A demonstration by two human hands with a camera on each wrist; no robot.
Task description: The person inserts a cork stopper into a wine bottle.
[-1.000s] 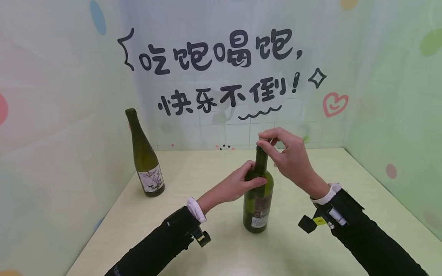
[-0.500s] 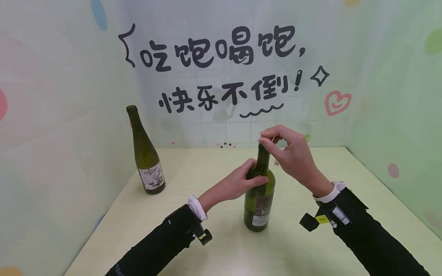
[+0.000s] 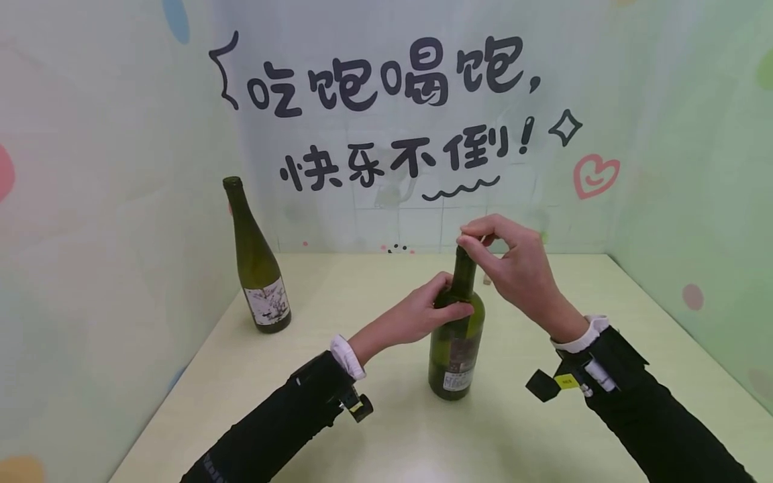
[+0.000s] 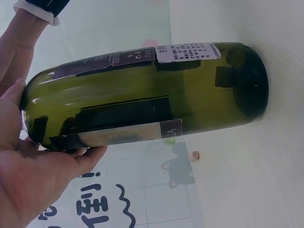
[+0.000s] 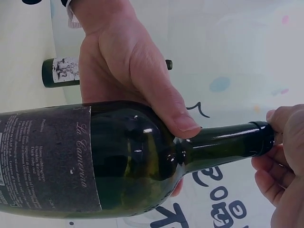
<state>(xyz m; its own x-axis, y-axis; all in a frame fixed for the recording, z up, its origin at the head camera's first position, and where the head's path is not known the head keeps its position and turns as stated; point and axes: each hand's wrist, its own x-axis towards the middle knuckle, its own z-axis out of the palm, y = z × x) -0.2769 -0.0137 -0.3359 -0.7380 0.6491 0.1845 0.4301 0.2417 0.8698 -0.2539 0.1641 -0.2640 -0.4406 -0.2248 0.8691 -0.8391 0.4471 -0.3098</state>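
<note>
A green glass wine bottle (image 3: 457, 345) stands upright on the table, with dark and white labels. My left hand (image 3: 410, 316) grips its shoulder and lower neck, thumb across the near side. Above it, my right hand (image 3: 513, 258) pinches at the bottle's mouth with thumb and fingers. What sits between these fingertips is mostly hidden; an earlier head frame shows a tan cork edge there. In the right wrist view the fingertips touch the rim of the bottle neck (image 5: 223, 147). A second, slimmer green bottle (image 3: 264, 288) with a flowered label stands at the left, apart from both hands.
A small tan piece like a cork (image 3: 486, 279) lies on the pale table (image 3: 543, 429) behind the gripped bottle. Printed walls (image 3: 694, 168) enclose the table on the left, back and right. The slim bottle stands near the left wall.
The head view has tilted down slightly, so the whole scene sits higher. Both hands keep their places on the bottle; the tan edge between my right fingertips has become hidden.
</note>
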